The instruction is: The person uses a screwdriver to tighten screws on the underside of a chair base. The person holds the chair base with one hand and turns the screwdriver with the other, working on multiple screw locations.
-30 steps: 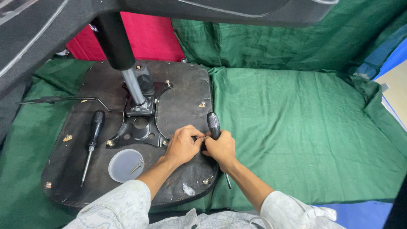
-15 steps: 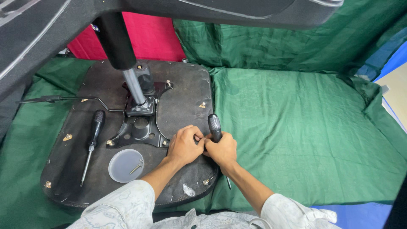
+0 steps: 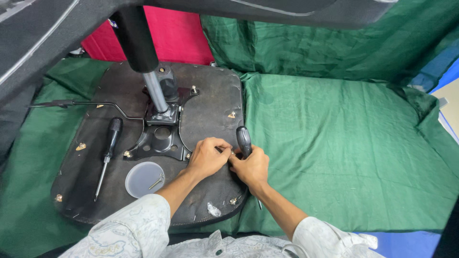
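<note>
The left hand (image 3: 206, 156) and right hand (image 3: 251, 166) met near the right edge of the upturned seat base (image 3: 210, 110), which lay flat on the green cloth (image 3: 344, 143). The right hand was closed round a black-handled screwdriver (image 3: 244, 139), handle pointing up out of the fist and the shaft tip showing below the wrist. The left fingers (image 3: 221, 145) were pinched together over something small at the same spot; it was hidden, so I could not tell what they held.

The main risk looked to be a slip: with both hands crowded so close, a tool that skidded off the hard base could have jabbed the left fingers. A small part pinched like that could also have dropped and been lost in the folds of the cloth just beside the base.

A second screwdriver (image 3: 108, 153) lay loose on the left of the base, near a round lid (image 3: 143, 178) holding a screw. A nudge of the base could have rolled either off. The metal bracket (image 3: 160, 138) and gas column (image 3: 154, 88) stood well apart from the hands.
</note>
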